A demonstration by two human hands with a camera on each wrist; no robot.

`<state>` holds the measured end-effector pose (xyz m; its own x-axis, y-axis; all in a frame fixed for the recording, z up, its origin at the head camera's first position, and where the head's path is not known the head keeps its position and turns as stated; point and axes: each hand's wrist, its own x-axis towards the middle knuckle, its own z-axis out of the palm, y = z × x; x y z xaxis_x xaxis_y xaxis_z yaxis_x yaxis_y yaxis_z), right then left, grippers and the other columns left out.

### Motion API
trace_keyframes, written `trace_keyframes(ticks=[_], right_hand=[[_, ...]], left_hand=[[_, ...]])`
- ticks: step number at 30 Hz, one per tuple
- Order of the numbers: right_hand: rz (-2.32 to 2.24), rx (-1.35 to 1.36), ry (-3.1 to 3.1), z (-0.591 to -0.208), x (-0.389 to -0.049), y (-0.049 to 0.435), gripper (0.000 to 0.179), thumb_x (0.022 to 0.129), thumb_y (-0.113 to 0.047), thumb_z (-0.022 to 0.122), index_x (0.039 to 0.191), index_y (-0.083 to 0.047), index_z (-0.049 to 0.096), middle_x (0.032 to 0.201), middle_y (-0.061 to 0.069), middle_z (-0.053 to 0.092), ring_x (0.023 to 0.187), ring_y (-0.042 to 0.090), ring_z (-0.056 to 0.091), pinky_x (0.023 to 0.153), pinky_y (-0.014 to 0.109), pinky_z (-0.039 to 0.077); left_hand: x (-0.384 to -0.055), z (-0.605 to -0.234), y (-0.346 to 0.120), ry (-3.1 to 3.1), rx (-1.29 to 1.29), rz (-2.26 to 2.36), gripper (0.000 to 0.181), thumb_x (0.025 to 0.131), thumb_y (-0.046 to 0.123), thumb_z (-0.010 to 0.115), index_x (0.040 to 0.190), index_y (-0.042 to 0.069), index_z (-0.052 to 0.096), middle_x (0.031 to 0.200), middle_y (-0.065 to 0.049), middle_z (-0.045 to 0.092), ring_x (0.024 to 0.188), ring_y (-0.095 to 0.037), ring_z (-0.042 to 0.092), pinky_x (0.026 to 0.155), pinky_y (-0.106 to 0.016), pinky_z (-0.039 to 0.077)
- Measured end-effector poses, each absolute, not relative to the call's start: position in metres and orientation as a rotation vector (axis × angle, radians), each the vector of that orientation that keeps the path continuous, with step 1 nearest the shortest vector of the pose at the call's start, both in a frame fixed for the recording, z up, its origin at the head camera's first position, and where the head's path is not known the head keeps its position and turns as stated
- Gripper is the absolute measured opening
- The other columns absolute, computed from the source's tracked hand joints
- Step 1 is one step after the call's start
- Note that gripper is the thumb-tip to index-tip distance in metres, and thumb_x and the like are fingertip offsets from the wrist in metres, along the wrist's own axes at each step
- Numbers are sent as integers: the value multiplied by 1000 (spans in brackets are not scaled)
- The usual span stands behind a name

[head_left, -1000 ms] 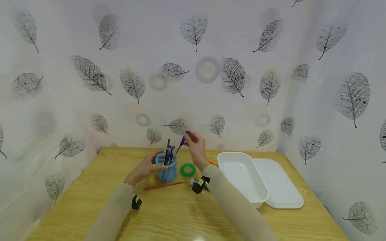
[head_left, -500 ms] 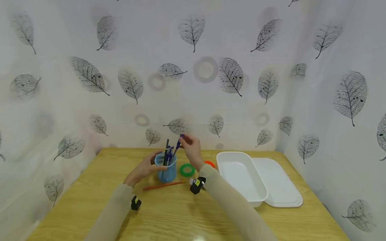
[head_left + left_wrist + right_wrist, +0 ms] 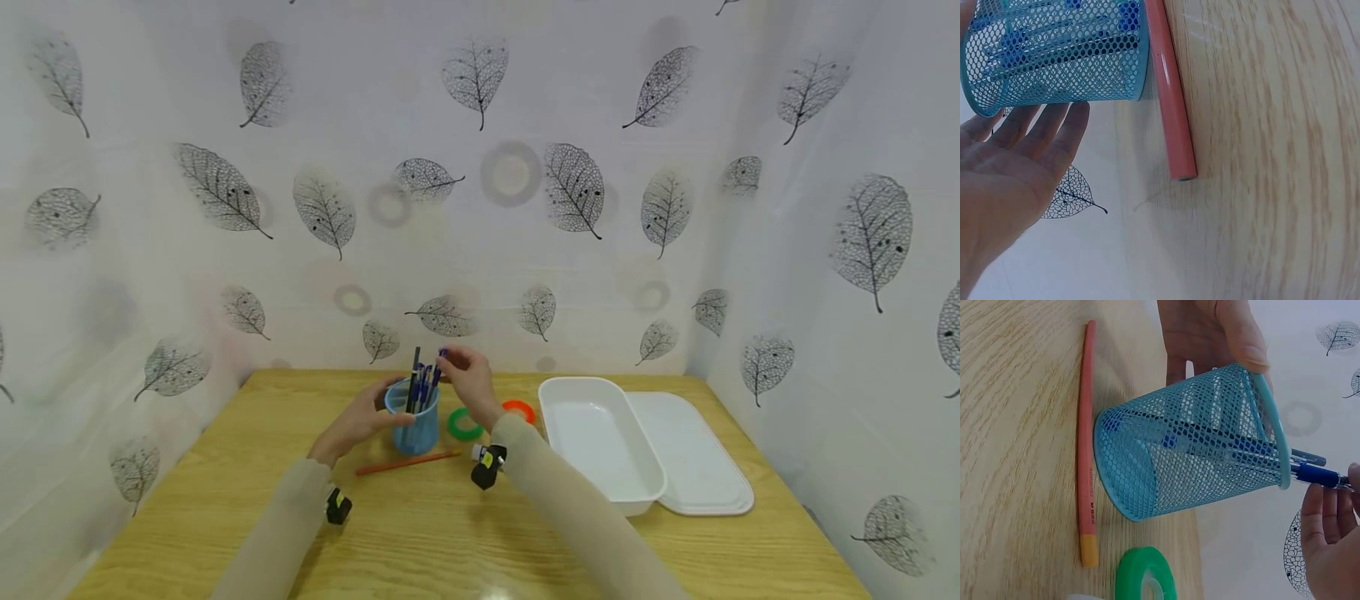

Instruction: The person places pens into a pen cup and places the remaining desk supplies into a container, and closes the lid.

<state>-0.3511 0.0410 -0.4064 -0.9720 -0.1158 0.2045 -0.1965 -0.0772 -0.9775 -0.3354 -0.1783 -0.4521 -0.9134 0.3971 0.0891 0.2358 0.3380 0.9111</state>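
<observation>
A light blue mesh pen cup (image 3: 417, 433) stands upright on the table, holding several pens and a dark pencil-like stick (image 3: 414, 375). My left hand (image 3: 363, 423) grips the cup, its thumb near the rim and its fingers round the far side. Between the thumb and fingers of my right hand (image 3: 474, 382) is the top of a blue pen (image 3: 1316, 475), whose lower part is inside the cup. Through the mesh in the left wrist view, blue pen parts show. A thick red pencil (image 3: 1085, 456) with a yellow end lies on the table in front of the cup.
A green tape roll (image 3: 454, 427) and an orange-red ring (image 3: 531, 412) lie right of the cup. A small white-ended item (image 3: 477, 452) is partly hidden by my right wrist camera. Farther right are a white tray (image 3: 600, 446) and its flat white lid (image 3: 701, 458).
My right hand has moved down and left, lowering the blue pen deeper into the cup. More of the orange-red ring shows. My left hand keeps its grip on the cup.
</observation>
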Motion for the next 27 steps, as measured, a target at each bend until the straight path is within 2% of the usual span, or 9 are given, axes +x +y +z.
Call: trace_keyframes(ticks=[3, 8, 11, 15, 23, 27], right_hand=[[2186, 370, -2153, -399, -342, 42, 31, 96, -4, 60, 126, 3, 61, 114, 25, 64, 102, 39, 64, 88, 47, 56], [2168, 365, -2203, -399, -335, 41, 31, 97, -4, 59, 127, 1, 61, 118, 26, 63, 105, 40, 64, 89, 48, 55], [2148, 344, -2211, -413, -345, 38, 29, 96, -6, 61, 125, -2, 63, 114, 21, 65, 99, 32, 66, 90, 50, 54], [2100, 316, -2258, -429, -358, 35, 28, 94, -10, 65, 121, -4, 66, 110, 15, 68, 94, 20, 65, 88, 47, 56], [2110, 387, -2299, -426, -355, 39, 31, 96, -17, 64, 123, -1, 66, 115, 21, 68, 103, 36, 66, 86, 49, 56], [2070, 401, -2331, -425, -356, 41, 32, 96, -19, 65, 122, -2, 66, 113, 20, 69, 101, 36, 67, 82, 44, 58]], left_hand=[[-336, -453, -179, 2446, 587, 1626, 79, 86, 29, 77, 151, 16, 34, 144, -17, 50, 130, -36, 50, 107, -53, 40], [-337, -454, -179, 2438, 603, 1629, 79, 86, 29, 77, 151, 16, 34, 142, -17, 51, 128, -36, 52, 106, -52, 42], [-337, -454, -179, 2431, 610, 1634, 77, 87, 28, 76, 151, 16, 35, 141, -17, 52, 127, -35, 53, 104, -51, 44], [-337, -455, -180, 2420, 611, 1641, 77, 87, 26, 75, 151, 15, 34, 141, -18, 52, 127, -35, 52, 104, -50, 44], [-336, -454, -179, 2431, 610, 1633, 76, 88, 28, 75, 151, 16, 34, 140, -17, 53, 126, -35, 53, 104, -50, 44], [-336, -454, -180, 2423, 619, 1640, 76, 88, 27, 75, 151, 16, 34, 140, -18, 52, 126, -36, 52, 103, -50, 44]])
